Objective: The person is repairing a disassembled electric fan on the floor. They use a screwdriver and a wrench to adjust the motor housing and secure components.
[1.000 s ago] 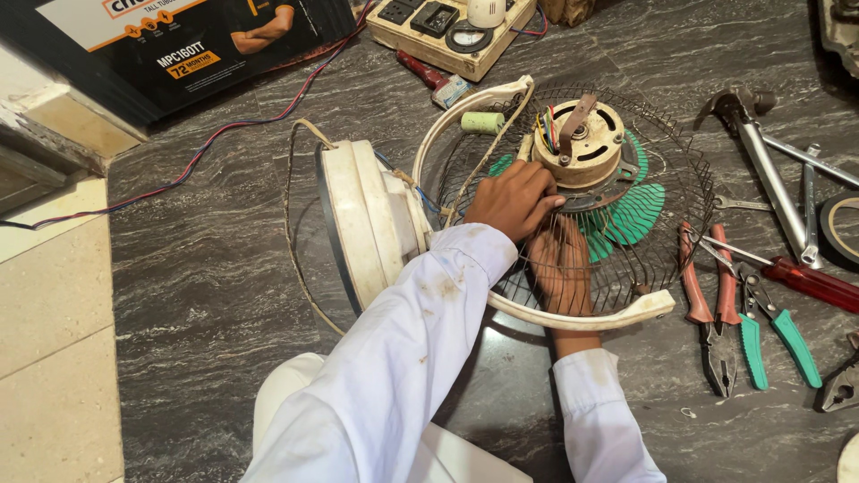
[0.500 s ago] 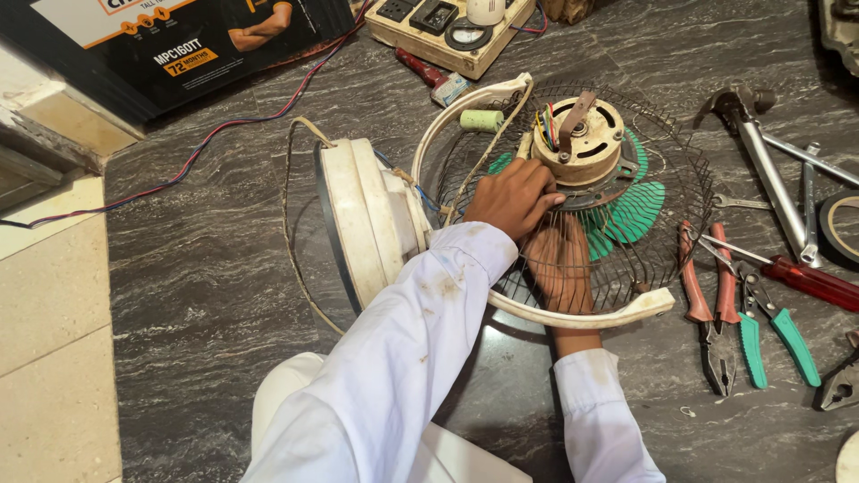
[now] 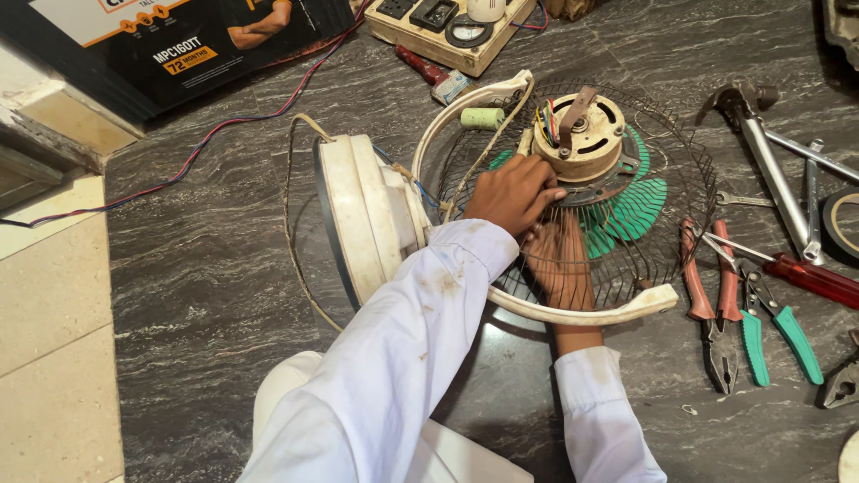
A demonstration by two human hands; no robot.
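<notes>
— Where are the hands right now?

— Left hand [image 3: 512,192] sits on top of the wire guard [image 3: 667,192], fingers curled and bunched against the edge of the motor [image 3: 580,136]. It looks pinched onto something small there, but I can't tell what, the knuckles hide it.

— And the right?

— Right hand [image 3: 557,259] is under the guard, reaching up through the wires. Seen through the mesh only, so whether it grips anything or lies open I can't tell.

— Where's the fan itself?

— Flat on the dark marble top [image 3: 197,268], face down. Motor bare and pointing up, coloured wires [image 3: 549,123] showing at its rim, green blades [image 3: 635,210] under the mesh, cream ring [image 3: 573,313] round the guard.

— How far along, would you say?

— Well into stripping it, I'd judge. The cream housing [image 3: 362,215] is off the motor and stands on edge just left of it, tied on only by a thin lead. The motor, guard and blades are together yet, so that part looks undone.

— Tools?

— To the right: red pliers [image 3: 711,304], green-handled cutters [image 3: 778,326], a red screwdriver [image 3: 810,277], long metal handles [image 3: 774,174] beyond. Nothing in either hand that I can see.

— Farther out?

— A socket board [image 3: 447,27] at the top edge, a dark carton [image 3: 170,45] top left, a red and blue cable [image 3: 206,148] trailing across the stone.
</notes>
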